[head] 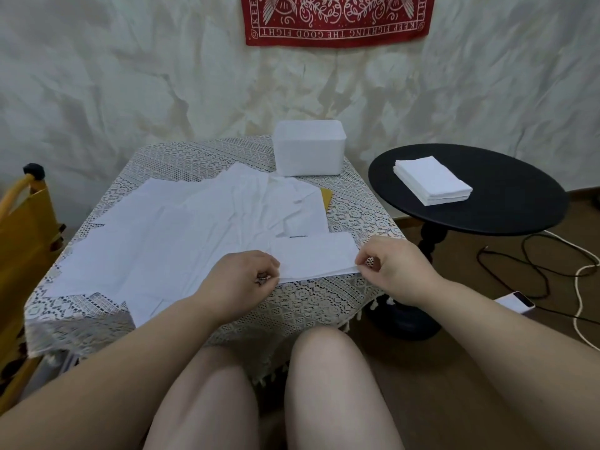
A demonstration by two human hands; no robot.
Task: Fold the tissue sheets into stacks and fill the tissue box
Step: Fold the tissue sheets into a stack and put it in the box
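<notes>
A folded tissue (313, 256) is pinched at both near corners at the worktop's (311, 306) near edge. Left hand (242, 276): fingers curled tight, thumb and forefinger closed on the tissue's left corner. Right hand (391, 264): fingers likewise closed on the right corner, at 3 o'clock from the left hand. The tissue lies flat on the lace cloth, its near edge just inside the worktop edge.

Loose tissue sheets (168, 235) are spread overlapping at 10 o'clock from the hands, covering most of the worktop. The tissue box (308, 147) stands at 12 o'clock, at the far edge. A bare strip of lace is seen along the near edge only.

A stack of folded tissues (431, 181) rests on the black round side table (506, 209) at 2 o'clock, apart from the worktop.
</notes>
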